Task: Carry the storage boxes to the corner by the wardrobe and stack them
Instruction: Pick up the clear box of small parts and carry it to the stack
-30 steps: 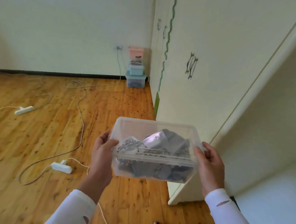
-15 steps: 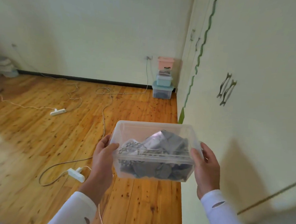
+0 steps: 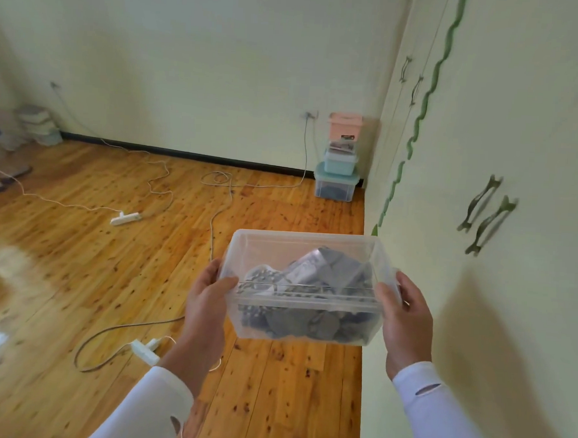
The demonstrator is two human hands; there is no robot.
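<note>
I hold a clear, lidless plastic storage box (image 3: pixel 304 316) full of grey and dark cloth at waist height. My left hand (image 3: pixel 206 301) grips its left end and my right hand (image 3: pixel 406 318) grips its right end, thumbs over the rim. Far ahead, in the corner beside the wardrobe (image 3: pixel 505 163), stands a stack of boxes: a clear box with a teal lid (image 3: pixel 335 187) at the bottom, a smaller teal box (image 3: pixel 339 161) on it, and a pink box (image 3: pixel 345 126) on top.
Cables and two white power strips (image 3: pixel 124 217) (image 3: pixel 145 351) lie across the wooden floor between me and the corner. The wardrobe's doors with metal handles (image 3: pixel 487 215) run along my right. More containers (image 3: pixel 40 123) sit by the far left wall, near a person's feet (image 3: pixel 1 178).
The view has swung left and moved forward along the wardrobe. The corner stack now sits right of centre. Both hands keep the same hold on the clear box.
</note>
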